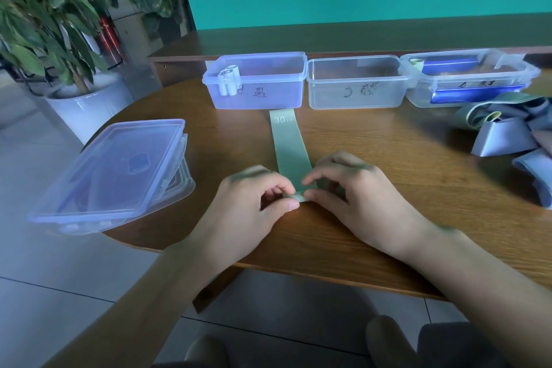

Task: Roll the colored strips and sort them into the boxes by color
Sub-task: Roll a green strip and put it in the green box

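— Where was the pale green flat rubber strip [289, 146] lying?

— Flat on the round brown wooden table [373, 218], its long axis running straight away from the person, the "30 LB" end just short of the bluish clear plastic box [268, 95] that held a few pale rolls.

— And the fingers?

— Both hands were at the near end. The left hand [254, 203] and the right hand [343, 188] each pinched the small first curl between thumb and forefinger, from either side.

— So neither was nearer?

— About level. The unrolled length lay entirely beyond the fingertips, so I judged the roll had to travel forward, toward the boxes.
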The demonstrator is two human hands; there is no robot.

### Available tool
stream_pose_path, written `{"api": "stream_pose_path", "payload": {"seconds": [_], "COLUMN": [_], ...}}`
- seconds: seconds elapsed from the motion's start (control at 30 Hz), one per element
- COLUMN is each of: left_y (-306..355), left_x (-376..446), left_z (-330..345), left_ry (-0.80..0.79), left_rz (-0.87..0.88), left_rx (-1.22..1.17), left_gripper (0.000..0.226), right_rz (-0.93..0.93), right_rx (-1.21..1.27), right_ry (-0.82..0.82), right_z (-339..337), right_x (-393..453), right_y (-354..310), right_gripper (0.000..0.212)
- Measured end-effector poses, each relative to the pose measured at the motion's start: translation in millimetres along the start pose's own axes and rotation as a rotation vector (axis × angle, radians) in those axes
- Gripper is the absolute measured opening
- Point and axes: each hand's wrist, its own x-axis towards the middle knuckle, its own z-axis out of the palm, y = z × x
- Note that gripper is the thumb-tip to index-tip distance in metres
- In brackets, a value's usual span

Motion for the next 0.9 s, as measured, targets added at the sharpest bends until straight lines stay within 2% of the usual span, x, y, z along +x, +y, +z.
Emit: {"api": "stream_pose_path", "payload": {"seconds": [0.33, 0.53, 0.9], "left_y": [-3, -2, -13], "left_x": [2, 7, 20], "left_z": [-2, -5, -1], "left_ry": [0.053, -0.014, -0.021], "left_rz": [-0.016, -0.013, 0.043], "left_rx": [-0.031, -0.025, 0.034], "left_gripper": [0.016, 0.013, 0.018], "right_rz": [0.017, -0.002, -0.152], "right_rx": [0.052, 0.028, 0.094], "right_ry": [-0.066, -0.122, -0.183], "right_z": [-3, -7, -8], "right_x": [6, 17, 35], "right_y": [3, 9, 27], "right_gripper": [0.010, 0.012, 0.012]}}
